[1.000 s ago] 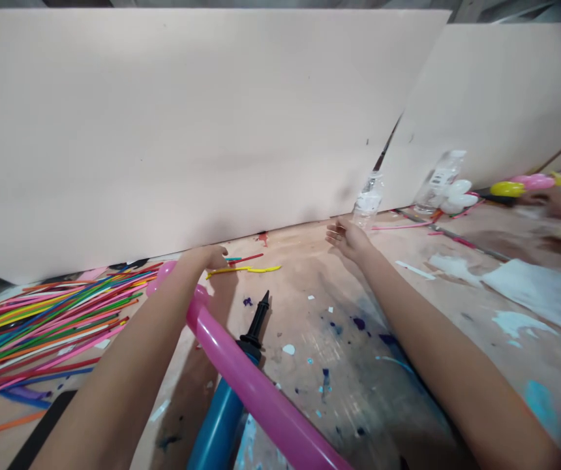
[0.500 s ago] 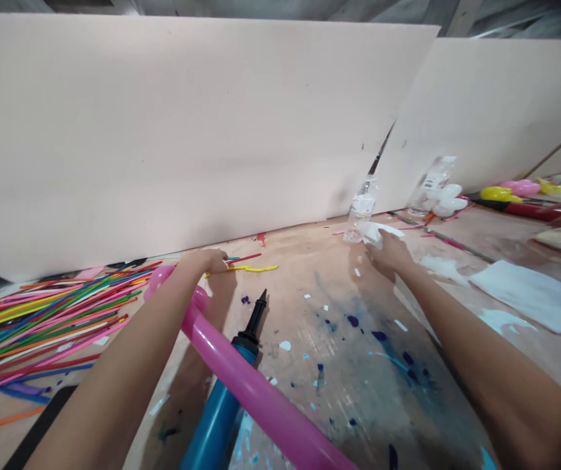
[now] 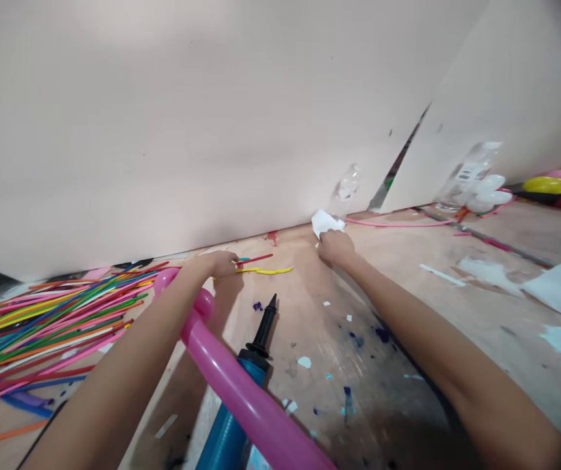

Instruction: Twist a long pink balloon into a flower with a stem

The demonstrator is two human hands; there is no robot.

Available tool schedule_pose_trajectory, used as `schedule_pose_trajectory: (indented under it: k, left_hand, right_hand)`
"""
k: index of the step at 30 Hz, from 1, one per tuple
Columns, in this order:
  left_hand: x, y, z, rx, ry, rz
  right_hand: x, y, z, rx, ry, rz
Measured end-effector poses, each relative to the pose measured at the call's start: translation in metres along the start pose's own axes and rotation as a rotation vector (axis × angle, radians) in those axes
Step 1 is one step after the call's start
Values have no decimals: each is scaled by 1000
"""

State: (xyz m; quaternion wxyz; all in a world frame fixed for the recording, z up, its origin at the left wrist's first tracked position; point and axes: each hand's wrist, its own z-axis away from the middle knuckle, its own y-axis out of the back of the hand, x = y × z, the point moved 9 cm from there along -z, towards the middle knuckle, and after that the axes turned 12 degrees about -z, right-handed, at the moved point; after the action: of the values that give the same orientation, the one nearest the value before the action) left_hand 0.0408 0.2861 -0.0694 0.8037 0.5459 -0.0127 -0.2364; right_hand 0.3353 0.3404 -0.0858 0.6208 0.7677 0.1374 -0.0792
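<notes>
My right hand (image 3: 335, 247) is closed on a crumpled white tissue (image 3: 325, 221) and presses it on the wooden table (image 3: 408, 307) close to the pale board (image 3: 187, 130). My left hand (image 3: 216, 263) lies further left with its fingers curled on the table, beside thin red and yellow uninflated balloons (image 3: 265, 269); whether it holds anything is hidden. A long inflated pink balloon (image 3: 241, 385) runs under my left forearm. A blue hand pump with a black nozzle (image 3: 241, 398) lies beneath it.
A heap of several coloured uninflated long balloons (image 3: 45, 320) covers the left of the table. Clear plastic bottles (image 3: 466, 176) (image 3: 345, 190) stand against the boards. White tissue sheets (image 3: 559, 290) lie at the right, inflated yellow and pink balloons (image 3: 554, 183) at the far right. Paint stains and paper scraps dot the surface.
My right hand took up a white tissue near the bottle and moved left with it toward the board's base. My left hand stayed put. The view shifted closer to the board.
</notes>
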Motion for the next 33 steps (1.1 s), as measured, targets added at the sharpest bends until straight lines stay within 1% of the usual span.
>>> schedule_pose_trajectory:
  k: [2, 4, 8, 11, 14, 17, 21, 25, 29, 31, 33]
  left_hand:
    - [0, 1, 0, 6, -8, 9]
    - [-2, 2, -1, 8, -5, 19]
    - [-4, 1, -6, 18, 1, 35]
    - [-5, -1, -9, 22, -4, 39]
    - [-11, -4, -11, 29, 1, 43]
    - [-18, -6, -13, 32, 1, 51]
    - [-23, -9, -16, 42, -14, 71]
    - [-27, -12, -16, 62, -16, 100]
    - [-32, -14, -16, 72, -12, 124]
    - [-34, -15, -16, 75, -12, 134]
    - [-36, -16, -15, 77, -7, 140]
  right_hand:
    - [-6, -8, -6, -38, 18, -41]
    - [-17, -15, -11, -62, 67, -86]
    - [-52, -35, -24, -123, 201, -145]
    - [-75, -51, -37, -168, 252, -167]
    - [-87, -61, -53, -175, 264, -190]
    - [-91, -65, -66, -150, 255, -220]
    - [-91, -63, -77, -87, 238, -268]
    - [-86, -49, -80, 8, 211, -302]
    - [-78, -27, -71, 153, 149, -278]
    - [-80, -18, -63, 225, 162, -233]
    - [-84, -17, -58, 234, 186, -180]
